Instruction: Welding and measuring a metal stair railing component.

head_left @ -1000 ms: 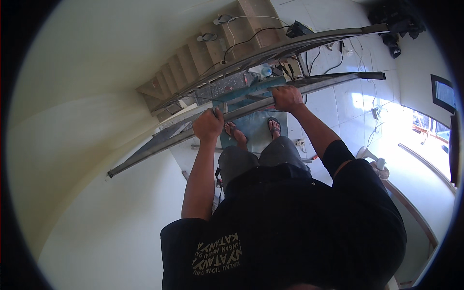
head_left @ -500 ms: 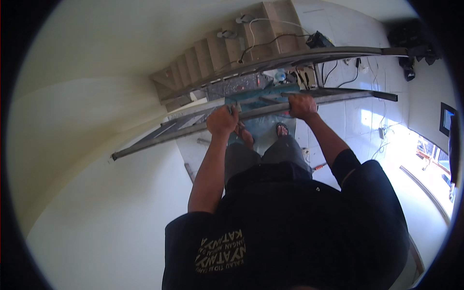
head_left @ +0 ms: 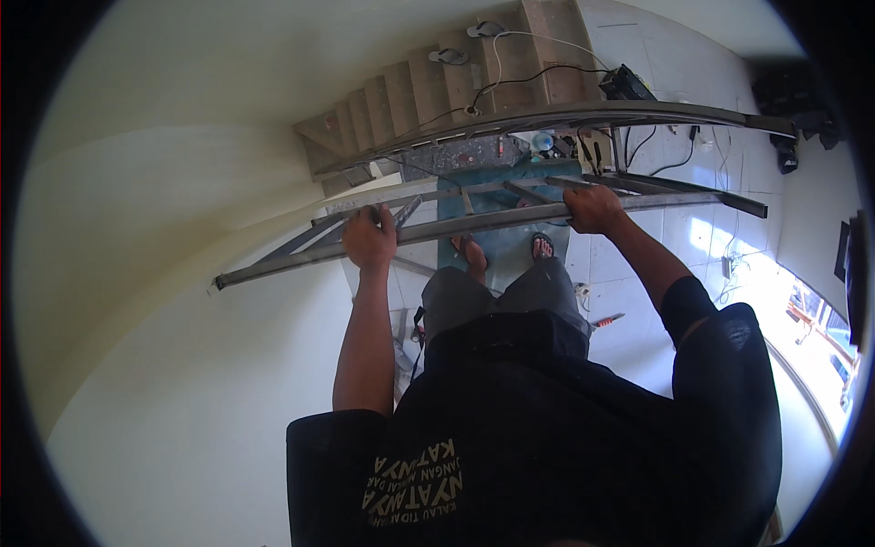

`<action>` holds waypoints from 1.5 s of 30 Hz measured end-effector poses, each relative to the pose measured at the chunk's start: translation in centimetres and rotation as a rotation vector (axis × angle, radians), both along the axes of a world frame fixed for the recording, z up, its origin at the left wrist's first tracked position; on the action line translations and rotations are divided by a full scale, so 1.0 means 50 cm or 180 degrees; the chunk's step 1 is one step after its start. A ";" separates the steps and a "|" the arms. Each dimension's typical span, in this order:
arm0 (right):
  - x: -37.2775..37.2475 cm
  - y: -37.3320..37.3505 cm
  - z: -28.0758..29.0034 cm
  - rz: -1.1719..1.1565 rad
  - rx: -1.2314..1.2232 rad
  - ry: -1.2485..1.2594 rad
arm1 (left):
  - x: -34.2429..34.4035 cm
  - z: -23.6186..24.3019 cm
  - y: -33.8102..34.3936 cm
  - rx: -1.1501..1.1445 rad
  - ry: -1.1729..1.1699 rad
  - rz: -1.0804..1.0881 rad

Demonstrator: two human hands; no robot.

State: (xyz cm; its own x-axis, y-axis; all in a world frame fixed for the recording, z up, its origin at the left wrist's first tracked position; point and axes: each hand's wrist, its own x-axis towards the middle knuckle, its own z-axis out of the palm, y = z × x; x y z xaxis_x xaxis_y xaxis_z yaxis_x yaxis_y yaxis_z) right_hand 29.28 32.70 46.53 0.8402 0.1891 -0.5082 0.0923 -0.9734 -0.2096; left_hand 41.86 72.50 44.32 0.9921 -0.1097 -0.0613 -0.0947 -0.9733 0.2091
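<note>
A long grey metal frame (head_left: 483, 219) with angled cross braces spans the view at waist height, its left end beside the pale curved wall (head_left: 164, 201). My left hand (head_left: 369, 239) is closed on its near bar, left of my feet. My right hand (head_left: 597, 211) grips the same bar farther right. Just beyond lies a second, dark curved metal rail (head_left: 674, 116). Below the held frame, my sandalled feet (head_left: 543, 246) stand on a teal sheet (head_left: 510, 269).
Brown steps (head_left: 401, 96) with two flip-flops (head_left: 488, 29) rise behind. A black machine (head_left: 627, 84) with cables sits on the right. Tiled floor (head_left: 629, 255) holds an orange-handled tool (head_left: 606, 321). Black bags (head_left: 797, 109) are at upper right, above a bright opening (head_left: 811, 324).
The frame lies more level in view, its right end lower and its left end higher. My left hand has shifted leftward along the bar. The whole scene has shifted rightward in view.
</note>
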 end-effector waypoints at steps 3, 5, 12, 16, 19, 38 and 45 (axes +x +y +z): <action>-0.026 -0.009 -0.022 -0.0072 -0.0007 -0.0556 | 0.011 0.012 -0.022 0.0088 0.0325 -0.0072; -0.024 -0.003 -0.028 -0.0168 0.0132 -0.1064 | 0.017 0.017 -0.020 0.0117 0.0405 -0.0127; -0.019 -0.004 -0.027 -0.0176 -0.0016 -0.0910 | 0.011 0.015 -0.013 0.0183 0.0627 -0.0126; -0.019 -0.005 -0.025 -0.0170 -0.0048 -0.1005 | 0.018 0.013 -0.016 0.0152 0.0648 -0.0109; -0.020 -0.004 -0.026 -0.0175 -0.0036 -0.1016 | 0.019 0.015 -0.019 0.0206 0.0679 -0.0104; -0.019 -0.002 -0.025 -0.0161 -0.0007 -0.1057 | 0.016 0.010 -0.016 0.0286 0.0631 -0.0055; -0.021 -0.004 -0.029 -0.0166 -0.0027 -0.1092 | 0.013 0.005 -0.010 0.0191 0.0453 -0.0109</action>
